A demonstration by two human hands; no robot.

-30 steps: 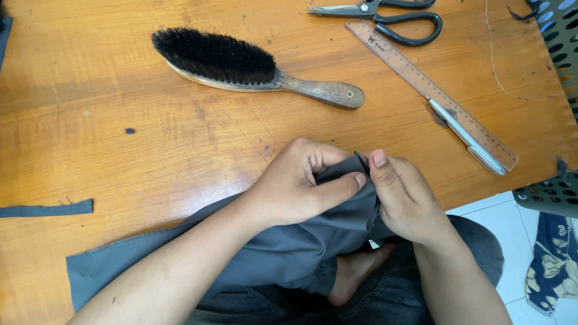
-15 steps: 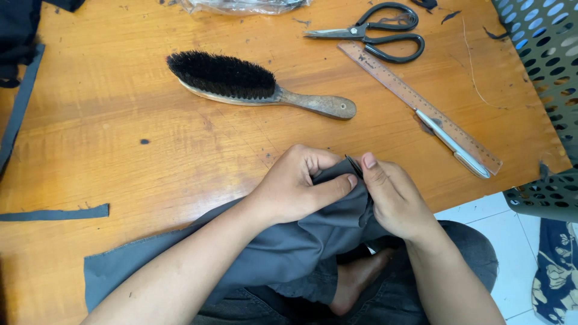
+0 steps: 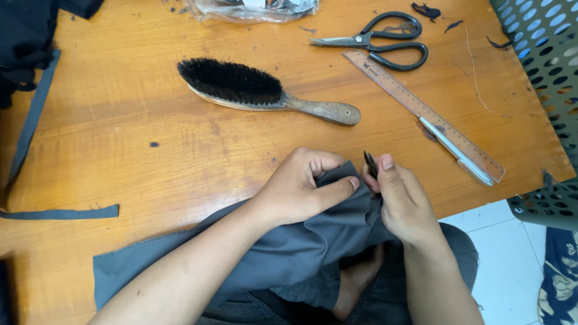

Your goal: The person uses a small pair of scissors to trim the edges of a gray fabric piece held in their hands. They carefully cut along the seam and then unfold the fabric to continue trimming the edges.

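A piece of grey cloth (image 3: 289,253) lies over the near edge of the wooden table (image 3: 150,156) and hangs into my lap. My left hand (image 3: 301,189) pinches a bunched fold of the cloth between thumb and fingers. Right beside it, my right hand (image 3: 403,201) grips the same fold and holds a small dark pointed tool (image 3: 369,164) whose tip sticks up above the cloth. The two hands nearly touch at the fold.
A wooden-handled brush with black bristles (image 3: 259,90) lies mid-table. Black scissors (image 3: 379,43), a brown ruler (image 3: 421,111) and a silver pen (image 3: 456,150) sit at the right. Grey cloth strips (image 3: 60,212) and dark fabric (image 3: 24,36) are left. A green perforated basket (image 3: 542,48) stands right.
The view has shifted, so the table objects sit lower and more to the right in the frame. The dark tool's tip now shows above the fold by my right thumb. Both hands stay on the cloth.
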